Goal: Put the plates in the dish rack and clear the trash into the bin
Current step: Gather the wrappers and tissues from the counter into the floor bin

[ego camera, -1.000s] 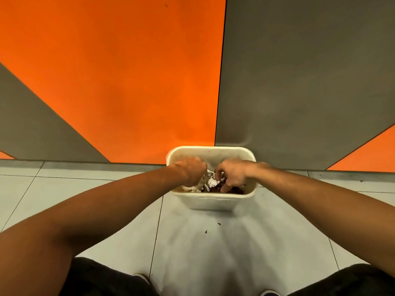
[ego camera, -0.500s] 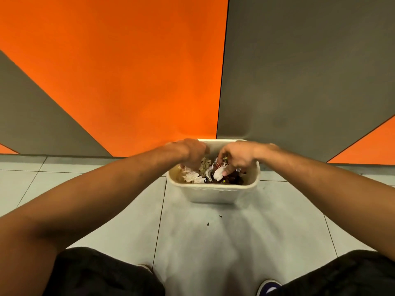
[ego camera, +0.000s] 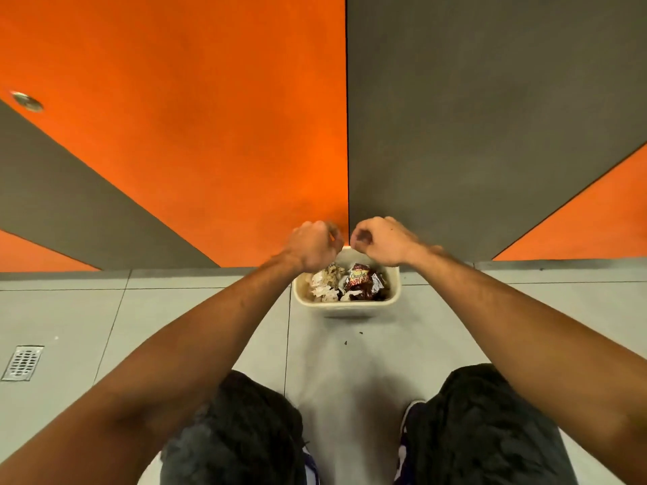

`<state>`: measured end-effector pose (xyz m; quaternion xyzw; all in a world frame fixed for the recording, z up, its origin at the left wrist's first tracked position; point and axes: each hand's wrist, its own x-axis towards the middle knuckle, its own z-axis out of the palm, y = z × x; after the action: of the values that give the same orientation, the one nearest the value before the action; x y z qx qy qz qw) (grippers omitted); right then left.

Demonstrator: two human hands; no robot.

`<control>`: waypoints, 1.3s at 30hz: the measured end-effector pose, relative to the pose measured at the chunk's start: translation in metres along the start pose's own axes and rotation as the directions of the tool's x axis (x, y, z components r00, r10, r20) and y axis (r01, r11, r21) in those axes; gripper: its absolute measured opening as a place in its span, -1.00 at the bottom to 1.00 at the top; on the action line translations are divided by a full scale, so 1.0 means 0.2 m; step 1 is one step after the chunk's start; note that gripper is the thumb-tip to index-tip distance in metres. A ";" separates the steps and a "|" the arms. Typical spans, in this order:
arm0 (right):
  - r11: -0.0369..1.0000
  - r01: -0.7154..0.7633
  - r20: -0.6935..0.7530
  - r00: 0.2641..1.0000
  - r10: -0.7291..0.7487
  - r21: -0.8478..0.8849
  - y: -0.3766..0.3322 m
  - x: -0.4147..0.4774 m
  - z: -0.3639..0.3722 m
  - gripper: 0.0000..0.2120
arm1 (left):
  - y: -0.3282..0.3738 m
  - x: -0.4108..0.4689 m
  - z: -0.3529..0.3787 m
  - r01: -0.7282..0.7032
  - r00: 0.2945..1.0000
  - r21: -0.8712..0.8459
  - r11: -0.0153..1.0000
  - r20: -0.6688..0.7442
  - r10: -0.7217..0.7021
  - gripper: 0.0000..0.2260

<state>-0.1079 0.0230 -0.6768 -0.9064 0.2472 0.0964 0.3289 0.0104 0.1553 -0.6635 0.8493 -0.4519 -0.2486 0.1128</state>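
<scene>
Over the bin point(ego camera: 346, 307) by the wall point(ego camera: 490, 134), your L hand point(ego camera: 315, 247) & R hand point(ego camera: 381, 242) hover curled, both empty, centred on the opening so nothing misses. Trash point(ego camera: 336, 287), i.e. choc wrapper point(ego camera: 361, 280) & crumpled paper point(ego camera: 322, 287), lies inside.

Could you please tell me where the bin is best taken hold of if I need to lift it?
Probably take the bin by its left and right rims, one hand on each, coming down from above. It stands upright on the floor with a thick lip all round. Its far side is close to the wall, and trash fills the middle.
</scene>
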 end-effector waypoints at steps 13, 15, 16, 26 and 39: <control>0.941 0.000 -0.270 0.958 0.097 0.338 -0.76 -0.96 -1.28 -0.82 | 1.00 -0.83 -1.18 0.045 0.969 -0.439 0.898 -0.201 -0.146 -0.81; 0.923 0.013 -0.291 0.951 0.107 0.384 -0.89 -1.08 -1.48 -0.90 | 1.14 -0.92 -1.37 0.020 0.962 -0.464 0.885 -0.234 -0.144 -0.80; 0.917 0.027 -0.291 0.952 0.099 0.399 -0.95 -1.14 -1.60 -0.93 | 1.21 -0.96 -1.47 0.009 0.957 -0.475 0.880 -0.250 -0.144 -0.80; 0.890 0.199 -0.363 0.931 -0.040 0.411 -1.40 -1.31 -2.33 -0.88 | 1.57 -1.14 -2.25 -0.087 0.904 -0.643 0.761 -0.372 -0.211 -0.81; 0.963 -0.008 -0.346 0.933 0.104 0.268 -1.61 -0.71 -2.44 -0.39 | 1.08 -0.76 -2.56 0.001 0.934 -0.554 0.833 -0.297 -0.198 -0.76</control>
<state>-0.0596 -0.0239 -0.0791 -0.8496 0.3394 -0.0937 0.3928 0.0547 0.1411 -0.0892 0.8344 -0.2902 -0.2210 0.4132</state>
